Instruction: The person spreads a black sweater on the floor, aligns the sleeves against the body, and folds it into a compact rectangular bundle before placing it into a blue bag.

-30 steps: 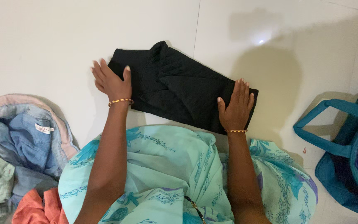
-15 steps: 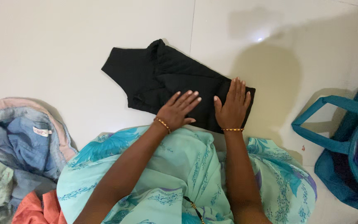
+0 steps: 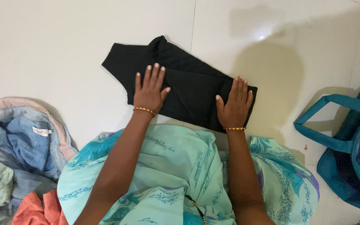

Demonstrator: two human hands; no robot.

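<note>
Both palms are down flat now, fingers stretched out and spread, gripping nothing. The left hand presses on the middle of the black folded garment, fingertips pointing away from the person, a gold bangle at the wrist. The right hand pins the garment's right end, touching the cloth right at its edge, with a second thin bangle behind it. The garment lies slantwise on the pale tiled floor, just in front of the person's knees, its left end lying free beyond the left hand. Nearer in, a lap draped in mint-green floral cloth fills the foreground. Off toward the floor's left edge sits a heap of clothes, denim blue and pink with something orange below. At the right edge, well apart, stands a teal bag, its handle looped toward the garment.
</note>
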